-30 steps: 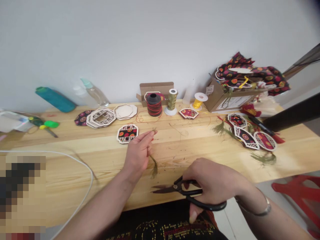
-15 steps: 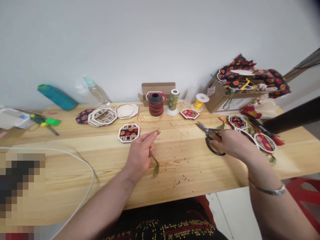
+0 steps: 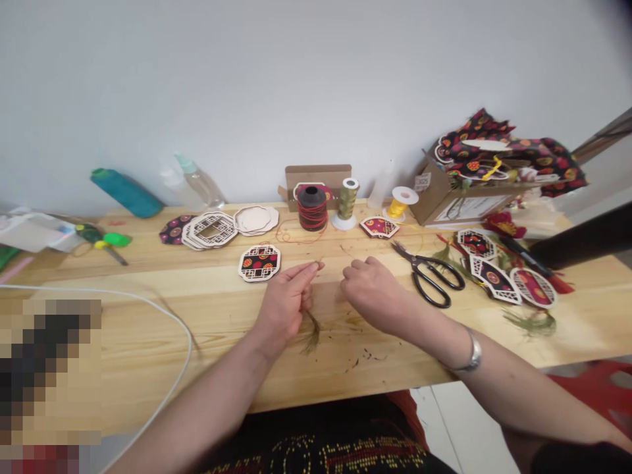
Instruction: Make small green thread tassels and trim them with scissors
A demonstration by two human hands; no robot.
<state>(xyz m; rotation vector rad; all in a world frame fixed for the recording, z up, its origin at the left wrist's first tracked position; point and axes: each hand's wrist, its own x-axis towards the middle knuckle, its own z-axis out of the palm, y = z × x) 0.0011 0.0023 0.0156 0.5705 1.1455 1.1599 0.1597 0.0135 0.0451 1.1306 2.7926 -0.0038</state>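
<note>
My left hand point(image 3: 284, 299) is closed in a pinch around an olive-green tassel point(image 3: 312, 332); its fringe hangs below my fingers and a small end shows at the fingertips. My right hand point(image 3: 370, 293) is a short way to the right, fingers curled in; whatever they may hold is hidden. Black-handled scissors point(image 3: 428, 275) lie on the table beyond my right wrist, blades slightly apart. Beside my left hand lies an octagonal ornament point(image 3: 259, 263) with a pale lattice frame over dark patterned fabric.
Behind stand a spool of red cord point(image 3: 313, 209), a green thread spool point(image 3: 347, 203) and a yellow one point(image 3: 399, 203). Several framed ornaments point(image 3: 494, 280) lie at right, near a cardboard box point(image 3: 459, 201) of fabric. A white cable point(image 3: 185, 329) crosses the left side.
My right hand has let go of the scissors, leaving them on the table, and has moved left towards my left hand. My left hand still pinches the tassel.
</note>
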